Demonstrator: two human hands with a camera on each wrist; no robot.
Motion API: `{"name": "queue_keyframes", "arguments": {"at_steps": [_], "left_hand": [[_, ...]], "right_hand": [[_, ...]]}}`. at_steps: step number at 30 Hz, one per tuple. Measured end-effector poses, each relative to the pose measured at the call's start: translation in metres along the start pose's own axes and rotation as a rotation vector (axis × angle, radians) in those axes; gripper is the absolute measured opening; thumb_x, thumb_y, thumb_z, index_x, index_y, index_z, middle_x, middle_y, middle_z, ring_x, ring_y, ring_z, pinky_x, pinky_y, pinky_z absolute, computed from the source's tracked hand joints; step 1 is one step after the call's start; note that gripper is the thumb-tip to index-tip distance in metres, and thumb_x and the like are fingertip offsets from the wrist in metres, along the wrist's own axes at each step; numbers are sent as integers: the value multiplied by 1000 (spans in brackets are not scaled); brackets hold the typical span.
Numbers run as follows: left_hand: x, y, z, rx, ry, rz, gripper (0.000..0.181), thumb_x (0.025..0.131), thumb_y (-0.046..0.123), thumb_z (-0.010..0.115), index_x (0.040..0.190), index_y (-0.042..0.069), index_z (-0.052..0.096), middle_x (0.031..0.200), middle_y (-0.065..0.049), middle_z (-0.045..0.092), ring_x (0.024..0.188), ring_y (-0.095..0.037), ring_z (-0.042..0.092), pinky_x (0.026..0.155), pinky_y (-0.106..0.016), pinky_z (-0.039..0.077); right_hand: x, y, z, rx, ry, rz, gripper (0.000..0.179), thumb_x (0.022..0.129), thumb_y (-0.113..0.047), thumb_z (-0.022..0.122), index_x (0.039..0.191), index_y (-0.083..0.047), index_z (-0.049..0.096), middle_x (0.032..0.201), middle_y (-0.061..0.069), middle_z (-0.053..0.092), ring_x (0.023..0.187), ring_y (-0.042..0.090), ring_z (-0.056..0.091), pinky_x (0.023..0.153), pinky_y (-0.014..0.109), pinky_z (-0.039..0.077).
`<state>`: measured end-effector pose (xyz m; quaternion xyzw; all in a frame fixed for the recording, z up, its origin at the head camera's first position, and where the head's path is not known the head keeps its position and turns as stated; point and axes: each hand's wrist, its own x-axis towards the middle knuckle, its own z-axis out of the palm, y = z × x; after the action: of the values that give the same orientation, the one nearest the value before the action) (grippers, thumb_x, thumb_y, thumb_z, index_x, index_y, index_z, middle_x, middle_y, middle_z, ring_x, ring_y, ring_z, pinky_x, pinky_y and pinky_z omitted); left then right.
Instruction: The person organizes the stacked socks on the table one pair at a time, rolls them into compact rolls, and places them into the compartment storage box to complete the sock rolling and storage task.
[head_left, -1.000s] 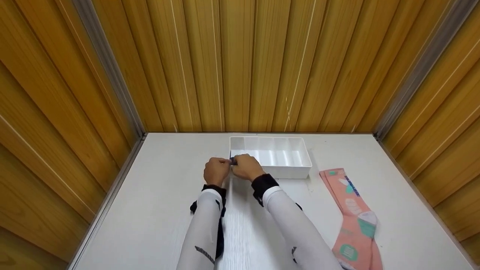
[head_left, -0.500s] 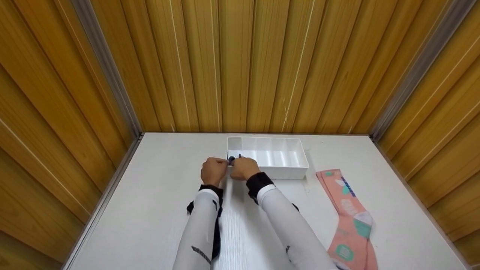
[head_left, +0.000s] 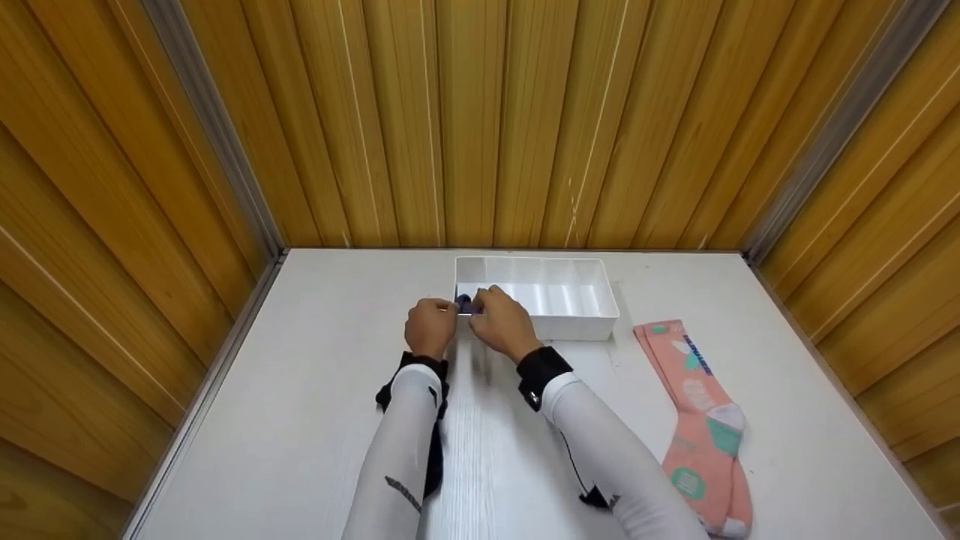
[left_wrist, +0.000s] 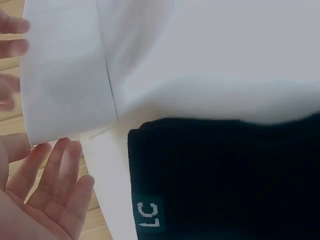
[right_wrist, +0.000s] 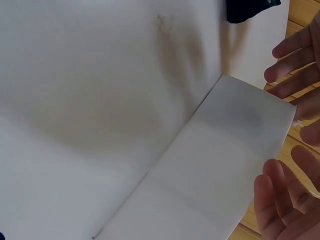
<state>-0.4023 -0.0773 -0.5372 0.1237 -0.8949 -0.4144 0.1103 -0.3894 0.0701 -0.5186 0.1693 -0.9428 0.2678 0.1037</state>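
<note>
In the head view, a small dark blue item (head_left: 466,304) lies in the left end of the white divided box (head_left: 570,328). My left hand (head_left: 430,328) is at the box's near left corner, thumb and finger pinching the item's left side. From the right, my right hand (head_left: 504,322) holds the item across the front wall. Both wrist views show the remaining fingers loosely bent outside the box; the item itself is hidden there. Beneath my left forearm lies a black sock (head_left: 433,469), whose lettered cuff (left_wrist: 225,175) fills the lower part of the left wrist view.
A pair of pink socks (head_left: 705,435) with white and green patches lies flat on the white table (head_left: 315,360), right of the box. Wood-patterned panels (head_left: 472,127) enclose the table at the back and both sides.
My right hand has shifted slightly right, exposing more of the dark blue item. My left hand stays at the box corner. The whole head view has tipped a little.
</note>
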Motion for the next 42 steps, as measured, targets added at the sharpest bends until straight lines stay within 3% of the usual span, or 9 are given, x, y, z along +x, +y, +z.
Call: {"name": "queue_keyframes", "arguments": {"at_steps": [4, 9, 15, 20, 25, 28, 32, 36, 42], "left_hand": [[-1, -1, -10, -7, -13, 26, 27, 95, 40, 66, 98, 18, 82, 97, -2, 79, 85, -26, 73, 73, -44, 54], [-5, -9, -23, 0, -70, 55, 37, 97, 49, 60, 93, 17, 80, 92, -2, 77, 75, -23, 68, 64, -37, 47], [-15, -18, -31, 79, -203, 146, 26, 94, 38, 66, 95, 16, 79, 88, -1, 76, 75, -20, 67, 67, -36, 50], [-20, -28, -37, 134, -270, 210, 21, 91, 31, 68, 96, 15, 79, 91, -2, 77, 80, -22, 70, 74, -42, 55], [-23, -43, -42, 156, -228, 244, 16, 88, 25, 72, 98, 15, 79, 103, -4, 76, 94, -26, 71, 81, -44, 56], [-24, -53, -47, 158, -192, 264, 15, 87, 24, 73, 97, 15, 79, 98, -5, 74, 88, -25, 69, 76, -42, 55], [-27, -78, -63, 209, -200, 228, 12, 85, 24, 73, 92, 16, 78, 86, -4, 73, 73, -23, 67, 66, -41, 54], [-33, -100, -73, 282, -271, 157, 13, 83, 24, 77, 92, 15, 78, 91, -4, 77, 80, -23, 70, 74, -43, 56], [-29, -108, -83, 309, -279, 120, 14, 77, 17, 80, 91, 13, 80, 96, -7, 77, 86, -27, 70, 79, -48, 56]], "right_hand": [[-12, -1, -6, 34, -14, -58, 15, 89, -19, 64, 98, -9, 71, 96, 5, 70, 86, 22, 67, 75, 40, 55], [-30, -7, -4, 10, -144, -131, 9, 90, -19, 66, 86, -13, 71, 85, 0, 71, 77, 15, 65, 71, 35, 54], [-48, -7, 1, -16, -260, -141, 11, 89, -22, 67, 87, -13, 72, 83, -1, 72, 75, 14, 65, 69, 33, 53], [-55, -6, 9, -56, -285, -127, 14, 88, -24, 67, 92, -13, 73, 87, 0, 72, 79, 15, 65, 69, 33, 53], [-58, -17, 24, -66, -300, -133, 21, 89, -25, 68, 103, -10, 73, 98, 4, 71, 89, 19, 66, 77, 35, 55], [-58, -28, 38, -63, -296, -131, 28, 90, -25, 68, 113, -8, 72, 108, 5, 69, 97, 21, 66, 84, 34, 55], [-52, -51, 65, -93, -307, -171, 32, 93, -25, 65, 119, -8, 70, 116, 5, 65, 103, 21, 64, 89, 32, 55], [-52, -66, 85, -136, -339, -212, 23, 92, -24, 66, 109, -10, 73, 111, 3, 62, 95, 19, 61, 78, 30, 54], [-46, -74, 95, -147, -312, -235, 18, 89, -22, 69, 102, -12, 76, 106, 1, 59, 88, 18, 57, 71, 29, 51]]}}
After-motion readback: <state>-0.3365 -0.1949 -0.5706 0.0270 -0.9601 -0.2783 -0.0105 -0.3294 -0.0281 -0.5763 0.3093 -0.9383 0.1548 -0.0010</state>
